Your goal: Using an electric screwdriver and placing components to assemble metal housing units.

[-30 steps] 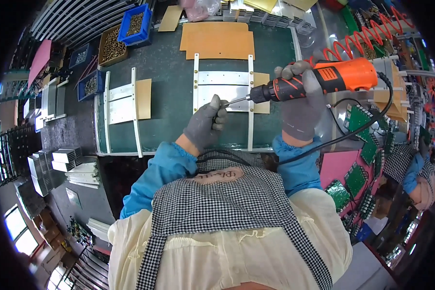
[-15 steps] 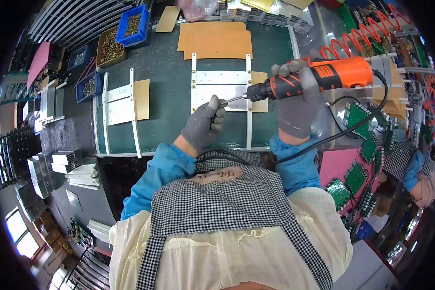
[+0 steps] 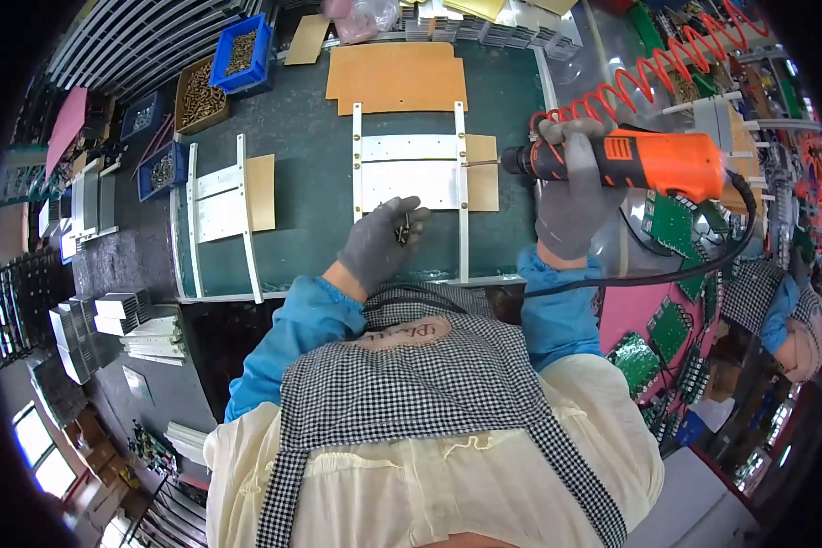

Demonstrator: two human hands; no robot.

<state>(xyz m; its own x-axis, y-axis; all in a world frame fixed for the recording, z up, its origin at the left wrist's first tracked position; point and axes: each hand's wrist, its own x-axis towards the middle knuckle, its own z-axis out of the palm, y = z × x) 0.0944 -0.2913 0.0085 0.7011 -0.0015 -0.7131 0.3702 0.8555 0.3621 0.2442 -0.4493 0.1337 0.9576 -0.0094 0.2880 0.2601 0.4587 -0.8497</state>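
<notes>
My right hand [image 3: 575,205], in a grey glove, is closed round an orange and black power screwdriver [image 3: 671,163], held level with its bit pointing left. The bit's tip is at the right rail [image 3: 463,242] of a frame of two pale rails and white metal plates [image 3: 409,183]. Brass-coloured screws sit along the rails. Below the plates my gloved left hand [image 3: 374,245] is curled, with a few small brass screws [image 3: 403,233] showing between its fingers. A brown cardboard piece [image 3: 484,183] lies partly under the right rail.
A second frame [image 3: 221,205] lies to the left on the green table [image 3: 320,164]. Blue bins [image 3: 244,55] and a carton of screws [image 3: 201,96] stand at far left. Orange sheets [image 3: 397,78] lie behind. A red coiled hose [image 3: 648,78] and green circuit boards [image 3: 671,224] are at right.
The screwdriver's bit has left my left fingertips and moved to the right rail, up and to the right. My left hand has dropped slightly and turned, showing the screws in it.
</notes>
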